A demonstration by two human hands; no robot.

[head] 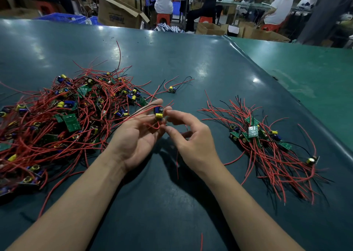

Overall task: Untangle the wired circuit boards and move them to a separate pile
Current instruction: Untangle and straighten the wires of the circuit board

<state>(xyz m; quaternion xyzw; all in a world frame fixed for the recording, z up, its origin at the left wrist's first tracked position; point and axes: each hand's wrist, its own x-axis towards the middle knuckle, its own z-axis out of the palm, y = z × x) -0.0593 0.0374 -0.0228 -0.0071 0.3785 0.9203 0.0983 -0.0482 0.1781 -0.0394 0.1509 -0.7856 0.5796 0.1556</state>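
Nearest you, a loose red wire end (201,241) lies on the dark green surface (172,203) between your forearms. Your left hand (137,136) is palm up, fingers curled, pinching a small board (159,113) at its fingertips; the board sits above the surface between the two piles, its yellow and blue parts facing you and its red wires trailing left and down across your palm. Your right hand (188,136) is just beside it, thumb and fingers curved round toward the board; whether they grip a wire you cannot tell. To your left spreads the big tangled pile (63,121). To your right lies the smaller sorted pile (267,147), wires mostly running toward you. Farther off, a single board (171,89) lies alone. Beyond the surface's edge stand cardboard boxes (118,12), and seated people (164,0) work at benches.
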